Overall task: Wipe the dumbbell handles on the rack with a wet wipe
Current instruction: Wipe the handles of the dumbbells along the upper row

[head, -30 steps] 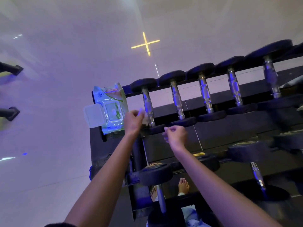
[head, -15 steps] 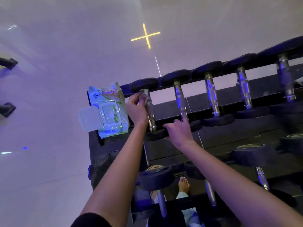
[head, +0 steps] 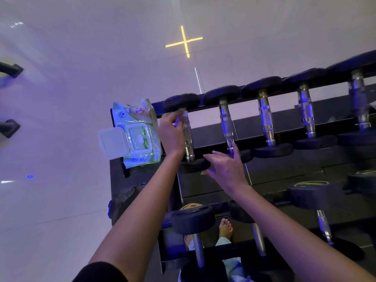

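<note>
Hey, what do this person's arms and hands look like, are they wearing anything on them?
Both forearms are bare, with no watch, bracelet, rings or gloves visible. The left arm shows the edge of a dark sleeve at the bottom of the view. The right arm shows no sleeve in frame.

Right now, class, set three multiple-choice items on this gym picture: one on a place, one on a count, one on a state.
1. Where does the wipes pack lie?
A. on the rack's left end
B. on the floor
C. on a lower dumbbell

2. How many dumbbells does the top row show?
A. two
B. five
C. nine

3. The pack's lid is:
A. shut
B. torn off
C. flipped open

Key: 1 A, it sits left of the left hand; 2 B, five handles show; 3 C, the lid hangs to the pack's left.
</note>
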